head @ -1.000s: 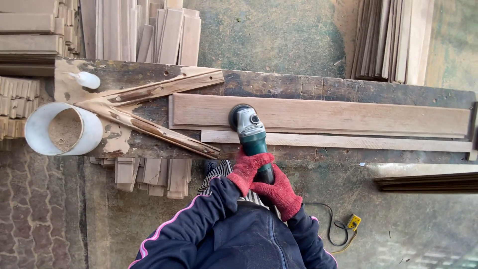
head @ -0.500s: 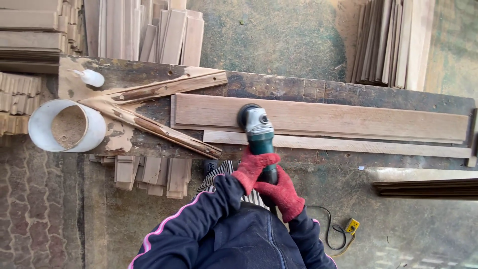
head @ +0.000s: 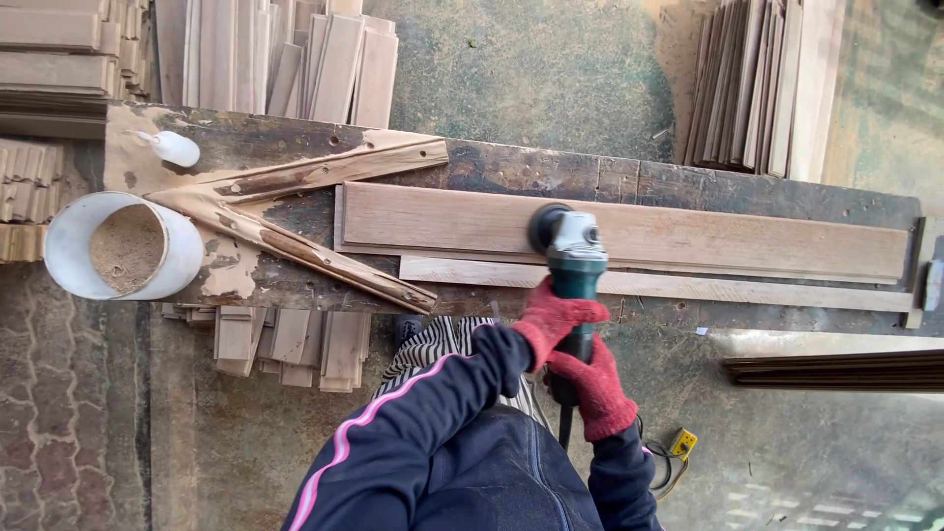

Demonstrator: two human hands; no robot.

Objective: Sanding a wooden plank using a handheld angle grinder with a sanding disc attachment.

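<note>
Firmly, we wrapped our left hand (head: 553, 321) and right hand (head: 593, 388) around the angle grinder (head: 572, 258); tilting its disc risked gouging the plank (head: 708, 232).

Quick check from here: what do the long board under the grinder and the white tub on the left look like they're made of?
The long board looks like bare, unfinished wood: pale brown, matte, with lengthwise grain. The white tub appears to be plastic, with a smooth, even white wall; it holds what seems to be sawdust. The grinder has a green, probably plastic body.
</note>
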